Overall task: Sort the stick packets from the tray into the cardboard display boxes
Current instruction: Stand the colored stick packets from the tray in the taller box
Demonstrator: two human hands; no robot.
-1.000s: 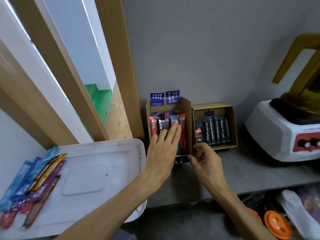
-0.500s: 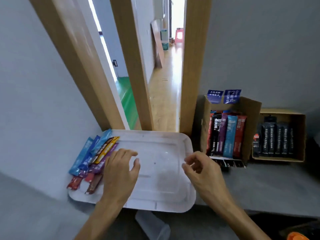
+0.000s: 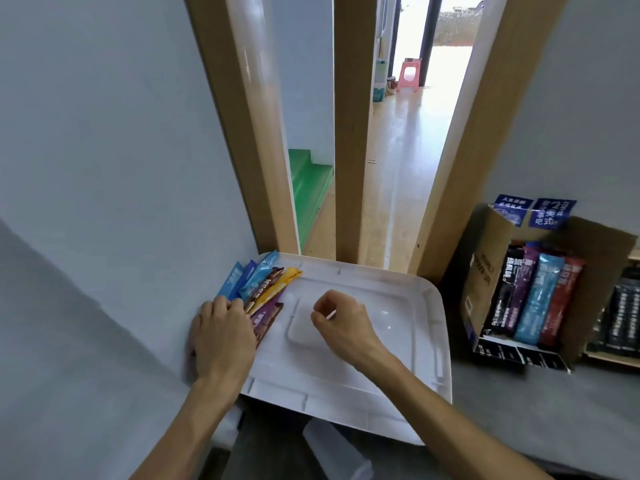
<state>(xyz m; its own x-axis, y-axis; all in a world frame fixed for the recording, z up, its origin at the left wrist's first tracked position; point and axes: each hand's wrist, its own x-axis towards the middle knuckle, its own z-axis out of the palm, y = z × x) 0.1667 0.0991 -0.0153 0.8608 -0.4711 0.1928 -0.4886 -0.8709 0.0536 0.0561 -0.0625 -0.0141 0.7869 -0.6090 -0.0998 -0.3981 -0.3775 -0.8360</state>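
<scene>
A white plastic tray (image 3: pixel 398 341) lies on the grey counter. Several stick packets (image 3: pixel 263 285), blue, brown, yellow and purple, fan out at the tray's left end. My left hand (image 3: pixel 221 337) lies flat on the near ends of those packets, fingers spread over them. My right hand (image 3: pixel 341 323) hovers over the middle of the tray, fingers loosely curled with nothing in them. At the right stands an open cardboard display box (image 3: pixel 485 271) holding upright packets (image 3: pixel 536 296) in black, purple, blue and red. A second box (image 3: pixel 623 317) with dark packets is cut off by the right edge.
Wooden door posts (image 3: pixel 349 133) rise right behind the tray, with a corridor and a pink stool (image 3: pixel 408 72) beyond. A grey wall (image 3: pixel 104 150) closes the left side. The grey counter (image 3: pixel 519 410) runs in front of the boxes.
My left hand left the display box, crossed the tray and now rests on the packets at its left end. My right hand moved from the box to above the tray's middle. The view swung left.
</scene>
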